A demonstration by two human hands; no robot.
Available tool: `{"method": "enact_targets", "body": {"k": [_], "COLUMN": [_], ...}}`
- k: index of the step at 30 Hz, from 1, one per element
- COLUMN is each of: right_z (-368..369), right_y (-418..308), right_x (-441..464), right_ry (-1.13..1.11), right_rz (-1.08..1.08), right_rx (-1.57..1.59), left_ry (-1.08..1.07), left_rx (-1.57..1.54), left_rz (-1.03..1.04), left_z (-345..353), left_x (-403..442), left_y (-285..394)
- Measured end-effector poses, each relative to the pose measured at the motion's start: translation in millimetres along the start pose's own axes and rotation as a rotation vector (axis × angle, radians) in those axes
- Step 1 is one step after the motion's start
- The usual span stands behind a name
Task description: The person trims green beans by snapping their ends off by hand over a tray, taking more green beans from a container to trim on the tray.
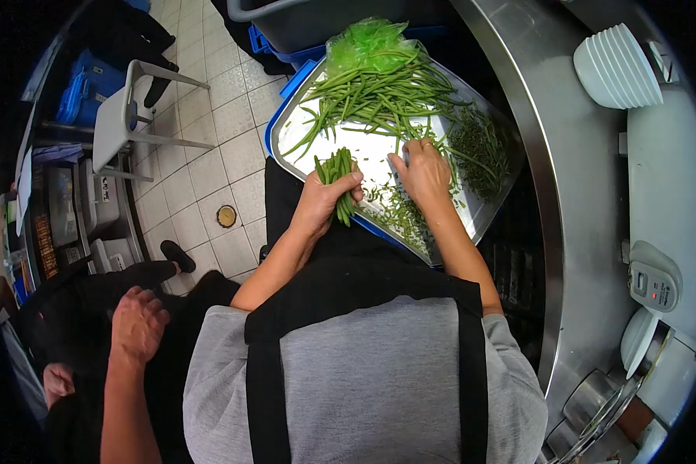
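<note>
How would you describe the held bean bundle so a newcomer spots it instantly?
Find the shallow tray in front of the person. At its near left edge, the left hand grips a bundle of green beans. Unlike the loose pile strewn across the tray's far side, these are gathered lengthwise in a fist.

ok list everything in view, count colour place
tray: one, silver, upper centre
held beans: bunch, green, at tray's left
loose beans: pile, green, on tray
bag: one, green, tray's far end
trimmings: many, green, tray's near and right sides
tub: one, grey, beyond tray
chair: one, grey, left floor
box: one or more, blue, upper left
floor tiles: many, pale, left
bowls: one stack, white, upper right
counter: one, silver, right
digital device: one, grey, right
cookware: several, silver, lower right
other people's hands: two, lower left
left hand: one, around held beans
right hand: one, over tray
</note>
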State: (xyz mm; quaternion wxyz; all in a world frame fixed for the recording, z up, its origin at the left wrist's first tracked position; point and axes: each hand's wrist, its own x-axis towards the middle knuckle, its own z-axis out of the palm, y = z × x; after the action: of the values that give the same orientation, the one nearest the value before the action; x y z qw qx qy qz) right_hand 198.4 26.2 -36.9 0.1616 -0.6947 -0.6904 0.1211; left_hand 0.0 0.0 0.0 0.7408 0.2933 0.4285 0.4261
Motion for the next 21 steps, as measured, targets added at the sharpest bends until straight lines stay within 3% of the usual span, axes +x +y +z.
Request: {"method": "enact_targets", "body": {"k": [2,6,13,17,21], "right_z": [12,4,-11,3,9], "right_y": [-1,-3,2,2,8], "right_x": [4,-22,-40,-14,-5], "right_ry": [0.111,-0.055,-0.007,0.142,0.067], "right_rz": [-0.109,-0.147,-0.105,-0.126,-0.038], "right_rx": [-0.081,-0.162,-0.147,-0.155,-0.17], "left_ry": [-0.006,0.017,-0.099,-0.166,-0.113], "left_rx": [0.058,0.135,0.263,0.291,0.287], "left_rz": [0.031,0.018,-0.008,0.012,-0.013], "left_z": [-4,-2,-1,5,0], "left_x": [1,-4,6,5,-1], "left_y": [1,0,-16,-15,-7]}}
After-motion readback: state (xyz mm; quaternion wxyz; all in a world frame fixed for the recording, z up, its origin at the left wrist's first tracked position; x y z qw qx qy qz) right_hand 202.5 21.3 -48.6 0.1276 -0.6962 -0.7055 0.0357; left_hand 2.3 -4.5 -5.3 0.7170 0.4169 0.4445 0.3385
